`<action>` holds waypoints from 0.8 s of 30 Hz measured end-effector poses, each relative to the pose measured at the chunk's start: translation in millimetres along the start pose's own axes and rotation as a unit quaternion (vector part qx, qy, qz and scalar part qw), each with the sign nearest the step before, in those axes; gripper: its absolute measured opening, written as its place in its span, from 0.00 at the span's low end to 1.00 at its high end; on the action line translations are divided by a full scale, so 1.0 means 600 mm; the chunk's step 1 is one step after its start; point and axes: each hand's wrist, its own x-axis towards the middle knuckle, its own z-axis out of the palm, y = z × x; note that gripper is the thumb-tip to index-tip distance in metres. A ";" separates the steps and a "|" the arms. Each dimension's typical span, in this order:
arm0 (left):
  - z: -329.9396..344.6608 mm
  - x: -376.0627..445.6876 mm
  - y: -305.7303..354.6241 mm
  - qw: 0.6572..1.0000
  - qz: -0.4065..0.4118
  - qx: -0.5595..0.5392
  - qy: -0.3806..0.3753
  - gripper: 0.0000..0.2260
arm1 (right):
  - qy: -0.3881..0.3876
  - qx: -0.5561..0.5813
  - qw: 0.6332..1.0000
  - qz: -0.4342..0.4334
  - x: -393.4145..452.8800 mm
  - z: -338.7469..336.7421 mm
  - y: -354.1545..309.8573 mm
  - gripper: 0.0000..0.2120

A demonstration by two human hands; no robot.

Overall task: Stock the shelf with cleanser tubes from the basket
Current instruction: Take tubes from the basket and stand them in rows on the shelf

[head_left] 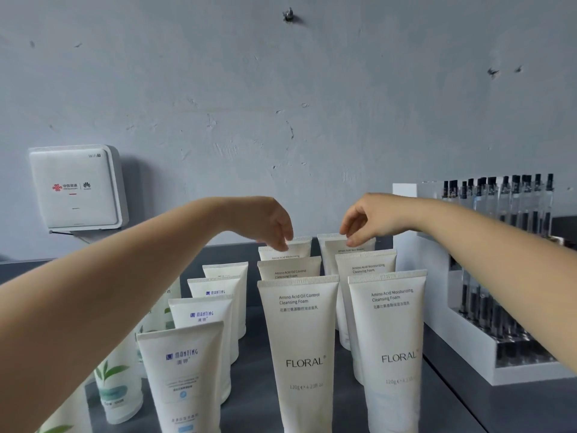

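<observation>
Both arms reach to the back of the dark shelf (pixel 249 385). The left hand (pixel 268 225) pinches the crimped top of the rearmost tube in the left FLORAL row (pixel 288 246); the right hand (pixel 363 220) does likewise on the rearmost tube of the right FLORAL row (pixel 346 242), fingers curled down on each. The basket is out of view. Judgement: seat each base flat and square behind its row, labels forward, and release only once the tube stands alone, lest it topple the tubes in front. MANTING tubes (pixel 184 370) stand to the left.
</observation>
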 end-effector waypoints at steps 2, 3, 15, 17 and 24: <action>0.009 0.009 -0.004 0.999 -0.011 0.019 -0.036 0.11 | -0.029 -0.036 0.999 0.010 0.009 0.005 0.004 0.14; 0.013 0.013 -0.006 0.998 -0.017 0.020 -0.051 0.11 | -0.042 -0.048 0.998 0.016 0.012 0.008 0.005 0.14; 0.022 0.025 -0.010 0.995 -0.016 -0.071 -0.067 0.11 | -0.072 -0.011 0.997 0.006 0.013 0.009 0.020 0.21; 0.022 0.025 -0.002 0.996 -0.028 -0.063 -0.059 0.13 | -0.069 -0.012 0.998 0.002 0.012 0.010 0.019 0.15; 0.019 0.025 0.001 0.997 -0.040 -0.042 -0.055 0.14 | -0.057 -0.039 0.998 -0.005 0.007 0.011 0.015 0.17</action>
